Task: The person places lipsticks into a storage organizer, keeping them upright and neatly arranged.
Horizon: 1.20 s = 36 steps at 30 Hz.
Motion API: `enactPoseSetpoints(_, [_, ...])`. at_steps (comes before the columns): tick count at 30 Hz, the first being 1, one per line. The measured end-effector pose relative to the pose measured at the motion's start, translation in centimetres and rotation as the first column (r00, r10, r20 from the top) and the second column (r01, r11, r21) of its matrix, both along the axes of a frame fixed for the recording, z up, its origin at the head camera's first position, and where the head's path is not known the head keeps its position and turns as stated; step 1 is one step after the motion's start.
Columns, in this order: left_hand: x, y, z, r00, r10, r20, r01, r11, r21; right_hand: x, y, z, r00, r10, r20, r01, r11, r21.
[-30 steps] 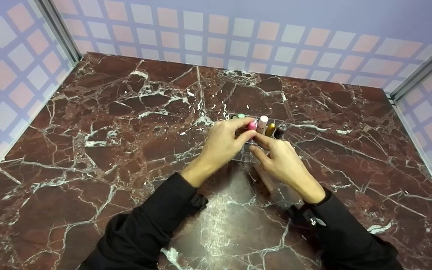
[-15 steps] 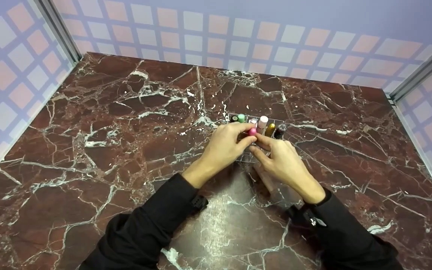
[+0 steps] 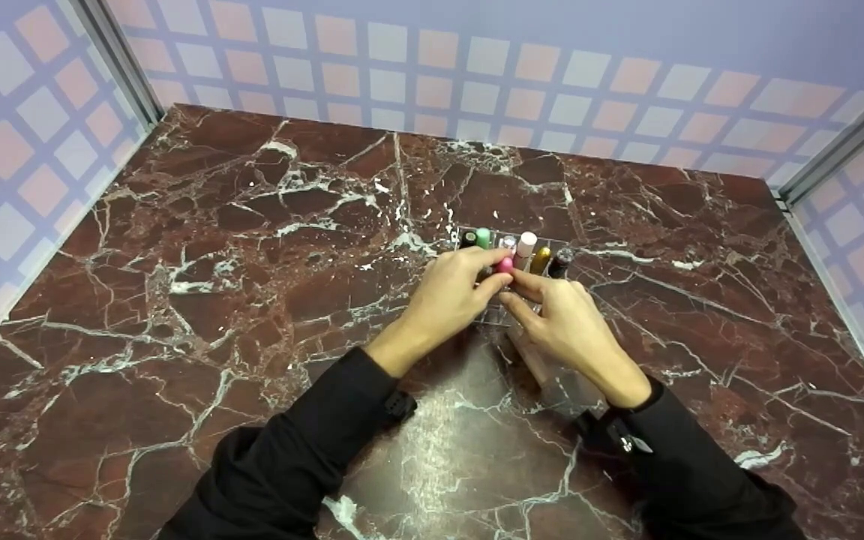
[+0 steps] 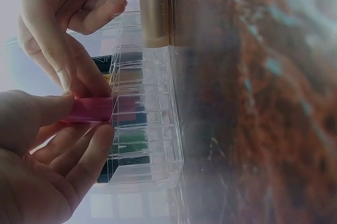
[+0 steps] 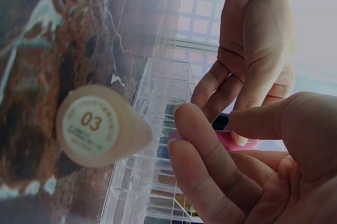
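My left hand [image 3: 447,289] pinches a glossy pink lipstick tube [image 4: 92,109] between thumb and fingers. From the other side, my right hand [image 3: 571,322] grips the same tube with its thumb and index finger. The tube's lower end shows through the wall of a clear divided organizer [image 4: 166,124], inside one of its slots. Both hands hide much of the organizer in the head view. Behind the fingers stand a white-pink tube [image 3: 526,244], a gold tube [image 3: 541,259], a black tube [image 3: 560,261], a green-capped tube [image 3: 483,237] and a dark-capped one [image 3: 469,238].
A beige tube [image 5: 108,126] marked 03 on its base lies on the table in front of the organizer, below my right hand. The marbled red-brown table [image 3: 289,285] meets pale checked panels [image 3: 432,82] at the back and sides.
The pink lipstick tube and my left fingers have shifted slightly down toward me, uncovering the green and dark caps. Over the last half second both hands stay almost still.
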<state>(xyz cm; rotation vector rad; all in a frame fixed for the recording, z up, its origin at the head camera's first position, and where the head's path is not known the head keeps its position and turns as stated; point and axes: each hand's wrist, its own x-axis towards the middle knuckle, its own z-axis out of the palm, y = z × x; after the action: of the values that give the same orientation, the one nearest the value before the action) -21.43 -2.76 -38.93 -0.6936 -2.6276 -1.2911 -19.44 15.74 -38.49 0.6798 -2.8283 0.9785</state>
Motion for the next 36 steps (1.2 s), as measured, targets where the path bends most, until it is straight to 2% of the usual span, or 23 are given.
enactPoseSetpoints(10, [-0.02, 0.06, -0.13, 1.000, 0.009, 0.001, -0.009, 1.000, -0.008, 0.11, -0.05, 0.18, 1.000, -0.010, 0.011, 0.010, 1.000, 0.013])
enactPoseSetpoints(18, [-0.19, 0.16, -0.36, 1.000, 0.014, 0.017, -0.016, 0.996, 0.082, -0.01, 0.03, 0.04, 1.000, -0.006, 0.008, 0.006, 1.000, 0.022])
enactPoseSetpoints(28, [-0.23, 0.11, -0.50, 1.000, 0.019, 0.003, -0.019, 0.995, 0.098, -0.02, 0.19, -0.03, 1.000, -0.008, 0.006, 0.008, 0.999, 0.037])
enactPoseSetpoints(36, [-0.28, 0.10, -0.51, 1.000, 0.012, 0.024, -0.015, 0.993, 0.116, -0.03, 0.24, 0.13, 1.000, 0.000, 0.011, 0.000, 0.999, 0.041])
